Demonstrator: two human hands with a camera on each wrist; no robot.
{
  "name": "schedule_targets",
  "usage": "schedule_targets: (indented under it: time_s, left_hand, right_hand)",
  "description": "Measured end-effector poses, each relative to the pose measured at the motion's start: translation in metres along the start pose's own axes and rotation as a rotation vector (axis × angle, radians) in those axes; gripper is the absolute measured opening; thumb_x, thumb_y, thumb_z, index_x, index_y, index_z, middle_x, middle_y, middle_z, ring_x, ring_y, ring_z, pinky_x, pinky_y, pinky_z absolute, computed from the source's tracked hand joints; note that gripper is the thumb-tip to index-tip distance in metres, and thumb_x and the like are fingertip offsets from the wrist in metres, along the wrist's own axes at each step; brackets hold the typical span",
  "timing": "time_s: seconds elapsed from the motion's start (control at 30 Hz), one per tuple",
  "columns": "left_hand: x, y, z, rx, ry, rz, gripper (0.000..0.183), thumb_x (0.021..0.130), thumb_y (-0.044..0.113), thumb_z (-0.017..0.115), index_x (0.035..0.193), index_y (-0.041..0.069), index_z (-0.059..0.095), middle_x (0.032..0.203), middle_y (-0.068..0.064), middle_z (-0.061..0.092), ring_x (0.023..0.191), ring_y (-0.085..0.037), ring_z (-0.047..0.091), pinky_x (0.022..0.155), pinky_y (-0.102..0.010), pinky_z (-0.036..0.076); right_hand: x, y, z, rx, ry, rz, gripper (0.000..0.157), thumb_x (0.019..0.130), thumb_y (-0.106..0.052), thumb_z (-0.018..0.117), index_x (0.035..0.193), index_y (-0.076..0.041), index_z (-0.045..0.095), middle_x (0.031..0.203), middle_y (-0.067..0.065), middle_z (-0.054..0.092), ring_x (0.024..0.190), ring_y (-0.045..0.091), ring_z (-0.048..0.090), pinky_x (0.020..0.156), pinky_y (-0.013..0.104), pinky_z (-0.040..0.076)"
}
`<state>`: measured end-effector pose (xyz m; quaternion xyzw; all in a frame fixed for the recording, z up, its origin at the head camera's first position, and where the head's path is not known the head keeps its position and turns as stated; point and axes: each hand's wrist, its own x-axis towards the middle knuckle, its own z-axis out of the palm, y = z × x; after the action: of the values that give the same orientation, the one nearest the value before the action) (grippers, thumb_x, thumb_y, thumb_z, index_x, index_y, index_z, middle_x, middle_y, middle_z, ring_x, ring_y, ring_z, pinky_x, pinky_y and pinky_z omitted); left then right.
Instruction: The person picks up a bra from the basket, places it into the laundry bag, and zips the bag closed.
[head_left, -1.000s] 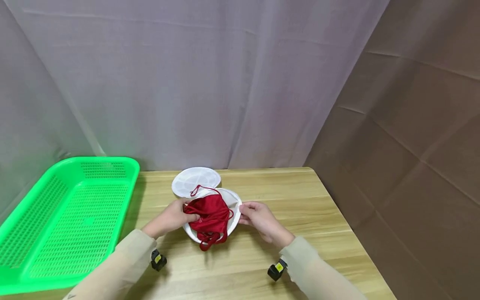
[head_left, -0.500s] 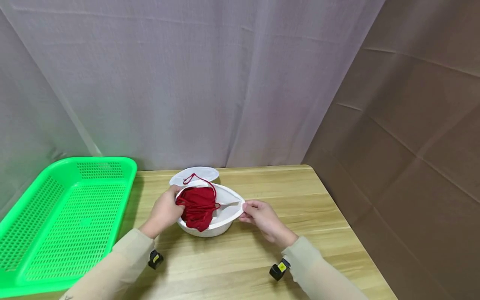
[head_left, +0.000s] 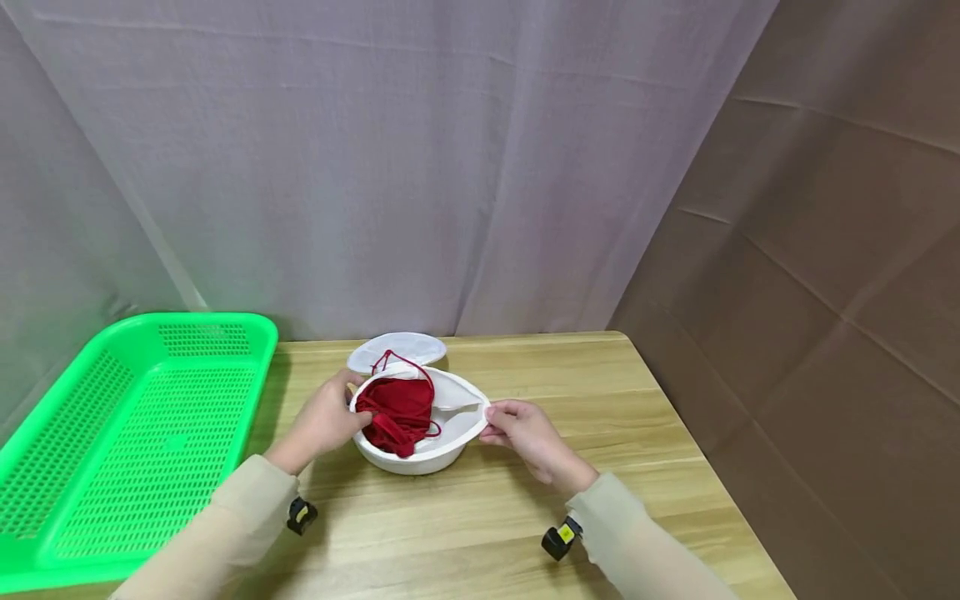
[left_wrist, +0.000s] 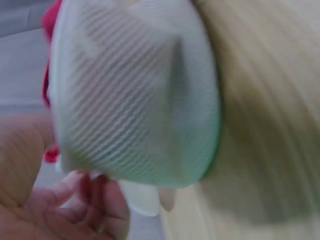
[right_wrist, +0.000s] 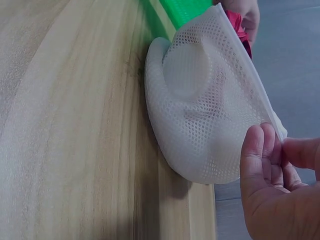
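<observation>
While my right hand [head_left: 525,437] pinches the rim of a white rounded mesh bag [head_left: 452,428] at the frame's lower centre, my left hand [head_left: 324,423] clasps its left edge, thumb against crumpled red fabric [head_left: 405,402] inside; a green plastic basket [head_left: 172,442] sits lower left.

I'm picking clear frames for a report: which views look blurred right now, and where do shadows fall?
Left wrist: blurred, the white mesh bag and left hand soft, a shadow beside the bag; right wrist: sharper, mesh holes showing, shadow beside the bag; head: fairly clear, soft shadows on the table near the bag and green basket.
</observation>
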<state>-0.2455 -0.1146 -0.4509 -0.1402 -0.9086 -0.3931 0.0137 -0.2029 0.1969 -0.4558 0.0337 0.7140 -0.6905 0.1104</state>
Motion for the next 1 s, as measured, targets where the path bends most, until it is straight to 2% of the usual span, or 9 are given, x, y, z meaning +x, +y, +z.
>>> schedule_targets:
  time_s: [0.1, 0.2, 0.27, 0.5, 0.7, 0.83, 1.0]
  left_hand:
    - [0.006, 0.004, -0.007, -0.034, -0.049, 0.038, 0.059, 0.075, 0.014, 0.078, 0.125, -0.003, 0.05, 0.098, -0.018, 0.059, 0.086, -0.028, 0.057, 0.071, -0.04, 0.049]
    - [0.014, 0.008, -0.013, -0.061, -0.067, 0.073, 0.065, 0.076, 0.017, 0.077, 0.13, -0.003, 0.048, 0.114, -0.026, 0.054, 0.101, -0.037, 0.053, 0.083, -0.048, 0.046]
    - [0.021, 0.012, -0.015, -0.092, -0.07, 0.069, 0.066, 0.077, 0.02, 0.076, 0.132, -0.003, 0.047, 0.119, -0.028, 0.051, 0.106, -0.041, 0.05, 0.087, -0.051, 0.044]
    - [0.04, 0.01, -0.01, -0.157, -0.068, 0.003, 0.065, 0.083, 0.025, 0.072, 0.135, -0.004, 0.045, 0.124, -0.028, 0.053, 0.112, -0.04, 0.052, 0.092, -0.05, 0.044]
    - [0.046, 0.007, -0.004, -0.165, -0.075, -0.036, 0.065, 0.088, 0.027, 0.069, 0.138, -0.004, 0.044, 0.126, -0.027, 0.055, 0.113, -0.039, 0.055, 0.095, -0.049, 0.044]
    - [0.047, 0.005, 0.0, -0.192, -0.092, -0.043, 0.063, 0.091, 0.025, 0.066, 0.14, -0.005, 0.042, 0.126, -0.025, 0.058, 0.115, -0.037, 0.056, 0.097, -0.048, 0.043]
    - [0.047, 0.005, 0.005, -0.226, -0.092, -0.019, 0.057, 0.092, 0.018, 0.064, 0.14, -0.004, 0.043, 0.121, -0.022, 0.062, 0.112, -0.034, 0.059, 0.096, -0.045, 0.045]
  right_hand:
    - [0.0, 0.0, 0.0, -0.003, -0.006, -0.011, 0.025, 0.099, -0.006, 0.052, 0.113, 0.014, 0.057, 0.09, 0.015, 0.065, 0.082, 0.019, 0.066, 0.081, 0.033, 0.054]
    - [0.0, -0.001, 0.0, 0.0, -0.009, -0.014, 0.026, 0.099, -0.006, 0.052, 0.114, 0.015, 0.057, 0.09, 0.016, 0.065, 0.082, 0.019, 0.066, 0.081, 0.034, 0.054]
    - [0.0, -0.001, 0.0, -0.005, -0.01, -0.016, 0.026, 0.098, -0.006, 0.053, 0.114, 0.015, 0.057, 0.091, 0.016, 0.065, 0.082, 0.019, 0.066, 0.081, 0.034, 0.054]
    - [-0.002, 0.0, 0.003, -0.005, -0.006, 0.002, 0.024, 0.098, -0.005, 0.054, 0.112, 0.013, 0.058, 0.09, 0.015, 0.065, 0.08, 0.019, 0.065, 0.08, 0.033, 0.055]
    - [-0.003, 0.003, 0.004, -0.005, -0.005, 0.016, 0.022, 0.098, -0.006, 0.053, 0.111, 0.011, 0.059, 0.09, 0.015, 0.065, 0.08, 0.019, 0.066, 0.08, 0.033, 0.055]
    - [-0.003, 0.005, 0.004, -0.01, -0.017, 0.011, 0.023, 0.098, -0.006, 0.053, 0.112, 0.011, 0.059, 0.09, 0.015, 0.065, 0.08, 0.019, 0.066, 0.08, 0.034, 0.055]
    - [-0.003, 0.006, 0.004, -0.015, -0.019, 0.003, 0.024, 0.098, -0.007, 0.053, 0.112, 0.012, 0.059, 0.09, 0.016, 0.065, 0.081, 0.021, 0.066, 0.08, 0.034, 0.055]
